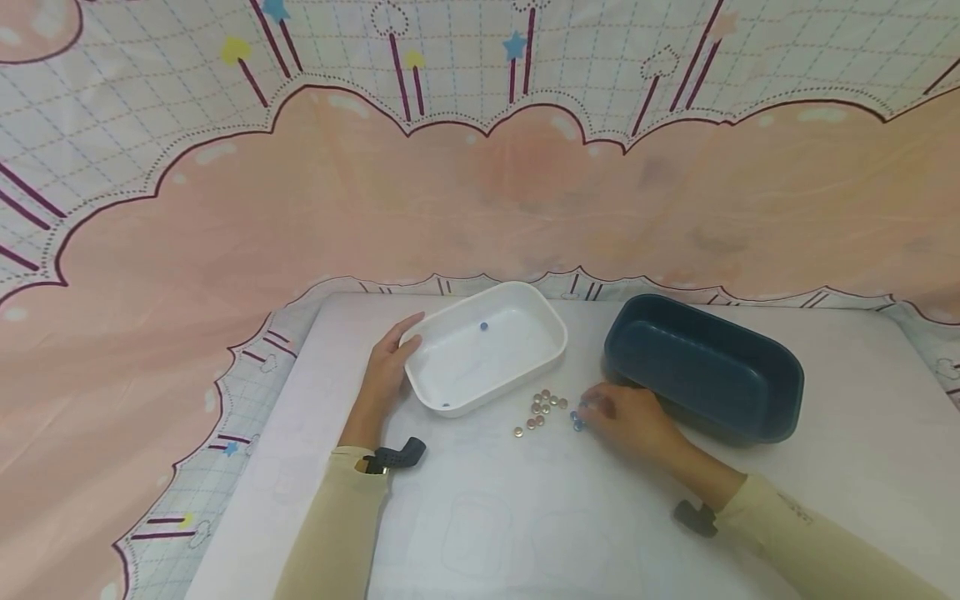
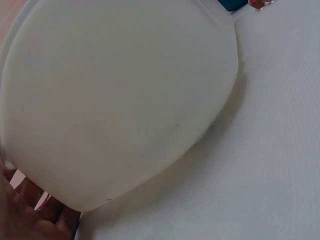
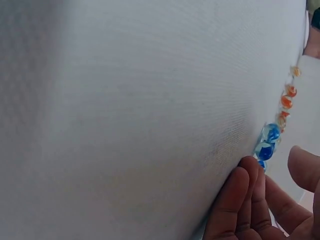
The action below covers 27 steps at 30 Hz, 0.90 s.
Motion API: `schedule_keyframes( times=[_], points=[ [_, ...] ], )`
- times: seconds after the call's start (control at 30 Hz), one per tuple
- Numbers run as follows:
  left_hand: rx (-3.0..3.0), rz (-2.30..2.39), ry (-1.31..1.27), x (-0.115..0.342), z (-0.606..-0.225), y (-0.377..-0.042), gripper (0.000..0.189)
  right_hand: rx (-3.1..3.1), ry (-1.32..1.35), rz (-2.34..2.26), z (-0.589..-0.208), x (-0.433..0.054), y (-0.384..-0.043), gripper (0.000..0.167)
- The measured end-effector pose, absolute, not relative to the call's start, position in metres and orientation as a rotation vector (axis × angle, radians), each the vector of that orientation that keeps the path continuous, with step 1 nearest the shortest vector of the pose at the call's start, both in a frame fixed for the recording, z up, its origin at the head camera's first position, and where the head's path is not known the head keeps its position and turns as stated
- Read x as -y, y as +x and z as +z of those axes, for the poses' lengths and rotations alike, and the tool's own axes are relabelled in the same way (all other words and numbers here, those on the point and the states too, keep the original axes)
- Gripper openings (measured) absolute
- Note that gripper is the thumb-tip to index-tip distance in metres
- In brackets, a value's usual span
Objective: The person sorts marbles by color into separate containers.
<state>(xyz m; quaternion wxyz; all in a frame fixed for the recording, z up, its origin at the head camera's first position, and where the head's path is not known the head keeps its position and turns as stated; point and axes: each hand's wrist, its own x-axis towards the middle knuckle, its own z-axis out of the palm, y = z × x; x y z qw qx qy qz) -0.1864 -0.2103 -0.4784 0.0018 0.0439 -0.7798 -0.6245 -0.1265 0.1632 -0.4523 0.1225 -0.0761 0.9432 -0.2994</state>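
Observation:
My left hand [image 1: 386, 362] grips the left end of a white rectangular tub [image 1: 480, 387], thumb at the rim and fingers along the outside. One blue marble [image 1: 483, 326] lies inside it, and another small blue spot shows by the near wall. In the left wrist view the tub's outer wall [image 2: 125, 100] fills most of the picture. Several blue marbles [image 3: 265, 150] sit on the table right at the fingertips of my right hand [image 1: 626, 417], partly covering one of them. The right wrist view shows the thumb [image 3: 302, 167] held apart from the fingers.
Several orange and clear marbles [image 1: 545, 408] lie loose between the white tub and my right hand. A dark blue tub [image 1: 705, 367] stands behind and right of that hand. A white cloth [image 1: 540, 517] covers the table; a patterned curtain [image 1: 450, 208] hangs behind it.

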Motion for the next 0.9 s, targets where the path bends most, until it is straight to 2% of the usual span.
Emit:
schedule_keyframes(
  times=[0.57, 0.9],
  points=[
    [2.458, -1.923, 0.134, 0.2118, -0.4809, -0.1875, 0.043, -2.775, -0.269, -0.854, -0.4593, -0.1648, -0.1286, 0.030],
    [2.452, -1.942, 0.134, 0.2117, -0.4801, -0.1874, 0.043, -2.763, -0.258, -0.855, -0.4602, -0.1655, -0.1301, 0.021]
  ],
)
